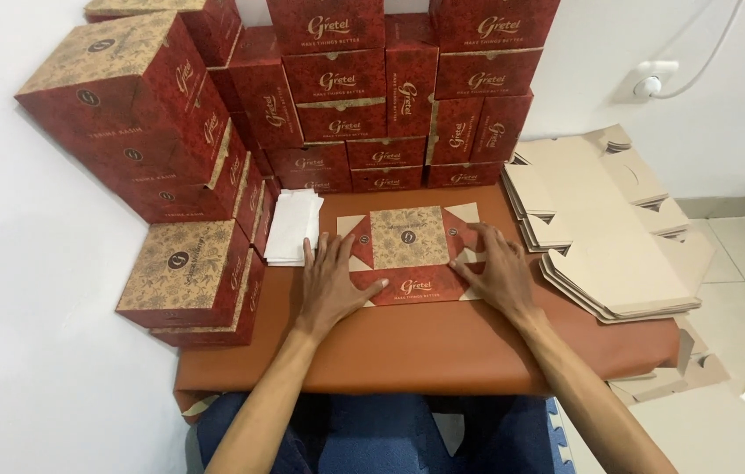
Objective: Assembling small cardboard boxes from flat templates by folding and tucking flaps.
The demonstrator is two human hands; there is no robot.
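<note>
A flat, unfolded red and gold patterned cardboard box blank point(408, 239) lies printed side up on the brown table point(416, 347). My left hand point(333, 281) presses flat on its left edge, fingers spread, thumb on the front red flap. My right hand point(493, 268) presses on its right side, fingers spread over the red corner flap. Neither hand grips anything.
Assembled red and gold boxes point(363, 96) are stacked high against the wall at the back and left. A pile of flat blanks point(605, 219), plain brown side up, lies at the right. A small stack of white paper point(291, 225) sits left of the blank. Tiled floor lies right of the table.
</note>
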